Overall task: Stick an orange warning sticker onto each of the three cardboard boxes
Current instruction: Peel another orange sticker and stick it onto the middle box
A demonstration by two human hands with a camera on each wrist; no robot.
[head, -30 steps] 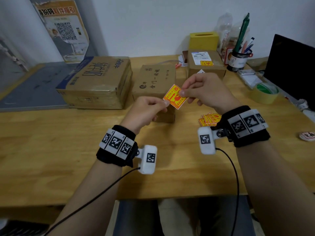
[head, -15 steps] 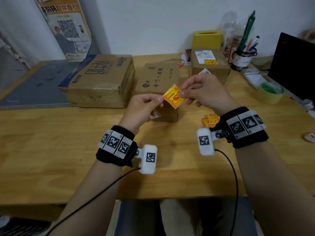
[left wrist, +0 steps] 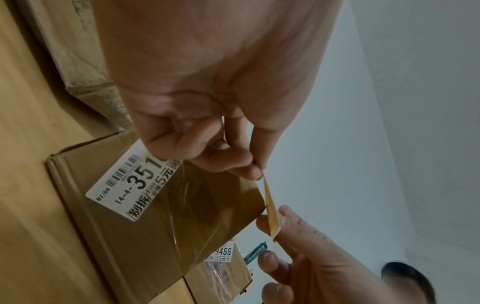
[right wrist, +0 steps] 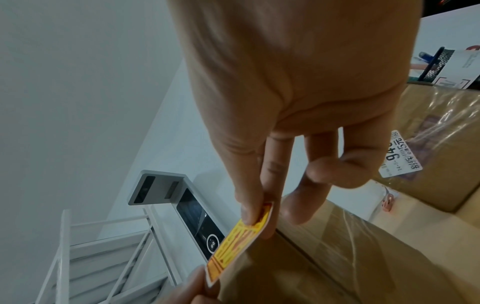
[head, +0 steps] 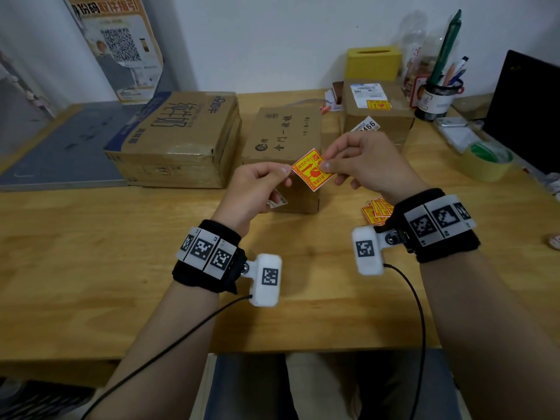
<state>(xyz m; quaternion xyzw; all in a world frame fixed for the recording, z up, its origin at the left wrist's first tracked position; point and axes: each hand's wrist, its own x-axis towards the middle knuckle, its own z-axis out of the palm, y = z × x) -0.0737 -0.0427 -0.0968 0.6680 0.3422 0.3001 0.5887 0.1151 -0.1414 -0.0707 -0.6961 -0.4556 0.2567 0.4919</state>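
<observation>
Both hands hold one orange warning sticker in the air above the near end of the middle cardboard box. My left hand pinches its left corner, and my right hand pinches its right side between thumb and forefinger. The sticker shows edge-on in the left wrist view and face-on in the right wrist view. A large box lies at the left. The right box carries an orange sticker on top. More stickers lie in a pile on the table by my right wrist.
A wooden table holds everything. At the right stand a tape roll, a black laptop, a pen cup and a yellow tissue box. A grey mat lies at the far left.
The sticker and both hands have stayed in nearly the same place over the middle box. My left fingertips have closed in on the sticker's left corner.
</observation>
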